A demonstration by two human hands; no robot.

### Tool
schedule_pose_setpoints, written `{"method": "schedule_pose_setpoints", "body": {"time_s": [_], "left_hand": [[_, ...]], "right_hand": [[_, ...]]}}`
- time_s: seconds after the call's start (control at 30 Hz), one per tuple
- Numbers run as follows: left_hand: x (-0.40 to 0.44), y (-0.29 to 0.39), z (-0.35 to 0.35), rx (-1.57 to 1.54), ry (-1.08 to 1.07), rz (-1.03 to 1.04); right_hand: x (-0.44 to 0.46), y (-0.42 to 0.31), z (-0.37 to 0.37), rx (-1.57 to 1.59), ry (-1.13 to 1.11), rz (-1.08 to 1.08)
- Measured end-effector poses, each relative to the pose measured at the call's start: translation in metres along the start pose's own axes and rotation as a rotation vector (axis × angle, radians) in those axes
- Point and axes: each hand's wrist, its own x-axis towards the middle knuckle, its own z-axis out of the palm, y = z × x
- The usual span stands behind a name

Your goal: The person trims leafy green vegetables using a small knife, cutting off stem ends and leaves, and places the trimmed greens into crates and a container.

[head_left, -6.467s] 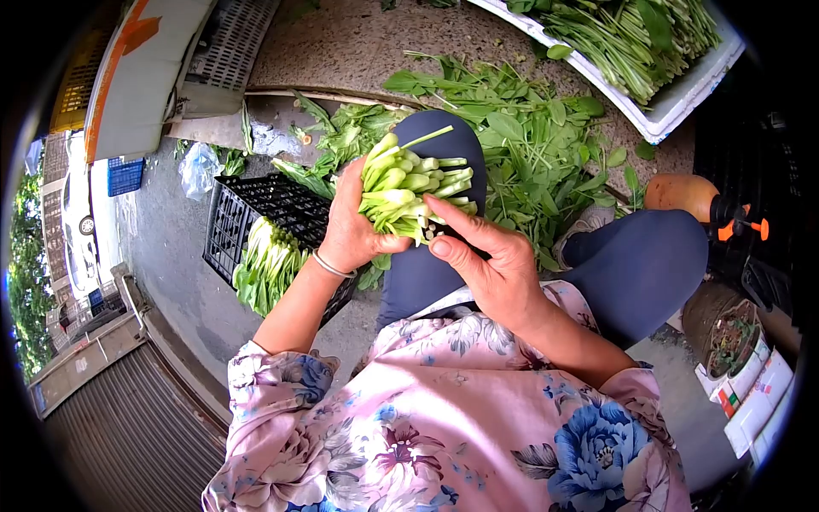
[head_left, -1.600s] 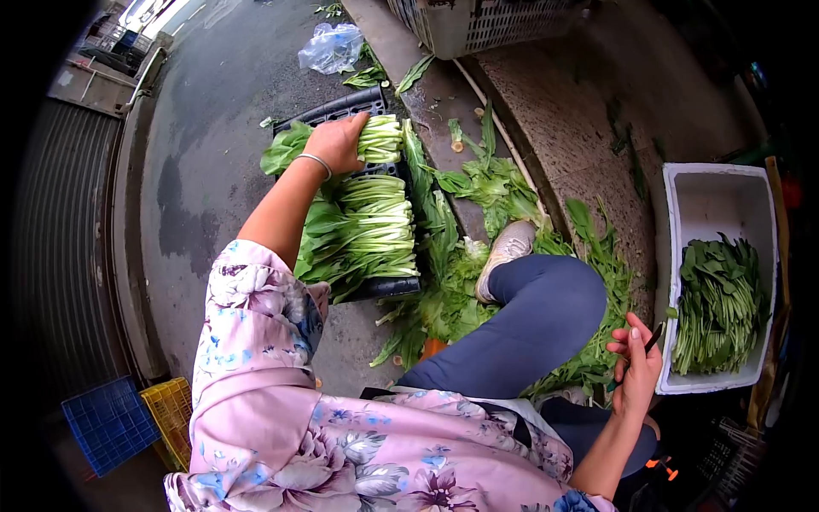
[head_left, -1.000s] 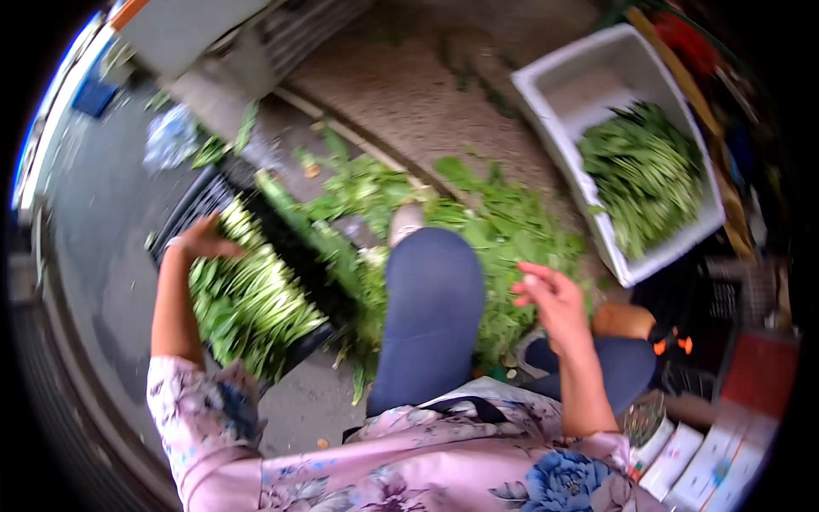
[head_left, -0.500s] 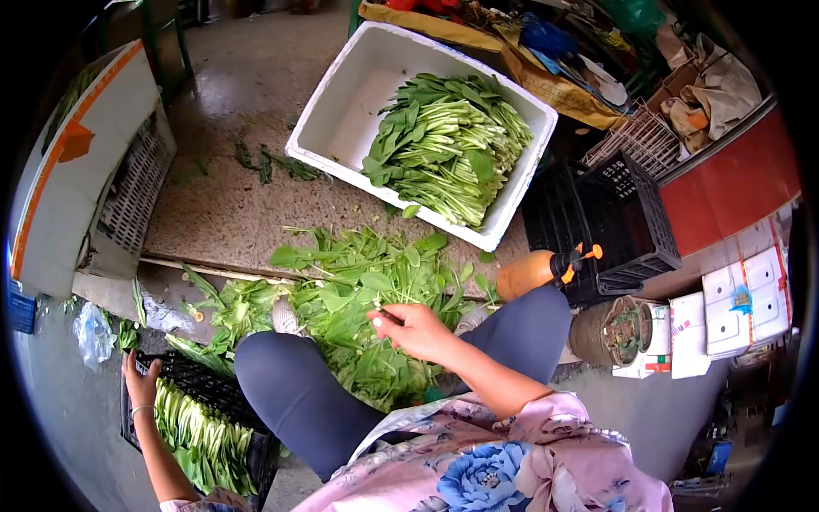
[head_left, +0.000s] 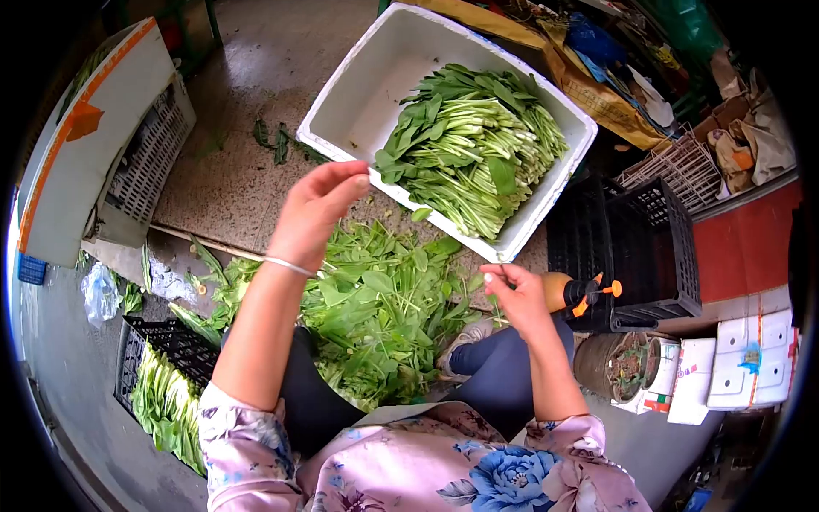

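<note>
My left hand [head_left: 317, 213] reaches to the front left rim of the white foam box [head_left: 363, 66]; its thumb and fingers close at that rim. Bunched leafy greens [head_left: 478, 141] with pale cut stems fill the box's right part. My right hand [head_left: 522, 300] is near the box's front corner, fingers curled, with a small dark object [head_left: 504, 273] partly showing between them; its kind is hidden. Between my knees lies a heap of loose green leaves [head_left: 375, 299]. At my left, a black crate [head_left: 175, 352] holds a row of greens [head_left: 162, 405], partly behind my left arm.
An orange spray bottle [head_left: 556, 291] stands beside my right hand. Black crates [head_left: 627, 247], a round basket [head_left: 618, 367] and white boxes [head_left: 746, 363] stand on the right. A white foam board [head_left: 72, 162] with orange tape is at far left, and a plastic bag [head_left: 101, 294] below it.
My left hand has left the black crate and come to the foam box's rim. My right hand has moved right, from over the leaf heap to the box's front corner. The view has shifted slightly.
</note>
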Motion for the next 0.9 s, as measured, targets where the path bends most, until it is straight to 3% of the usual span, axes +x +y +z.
{"method": "schedule_pose_setpoints", "body": {"time_s": [0.13, 0.2, 0.27, 0.33, 0.4, 0.5, 0.63, 0.9], "left_hand": [[0.031, -0.058, 0.018, -0.076, -0.044, -0.171], [0.039, -0.067, 0.027, -0.186, 0.045, -0.455], [0.053, -0.075, 0.028, -0.285, 0.048, -0.478], [0.063, -0.08, 0.034, -0.435, 0.094, -0.531], [0.068, -0.079, 0.037, -0.454, 0.118, -0.528], [0.07, -0.074, 0.036, -0.485, 0.133, -0.502], [0.077, -0.071, 0.031, -0.524, 0.147, -0.503], [0.086, -0.073, 0.033, -0.538, 0.159, -0.503]], "right_hand": [[0.021, -0.012, -0.019, -0.026, 0.086, -0.05], [0.035, -0.024, -0.017, -0.116, 0.129, -0.04], [0.062, -0.019, -0.001, -0.139, 0.173, -0.126], [0.086, -0.032, 0.023, -0.53, 0.344, -0.348], [0.118, -0.033, 0.043, -0.787, 0.484, -0.826], [0.157, -0.044, 0.065, -1.057, 0.439, -0.965], [0.2, -0.028, 0.075, -1.251, 0.476, -0.875], [0.188, -0.032, 0.07, -1.183, 0.396, -0.811]]}}
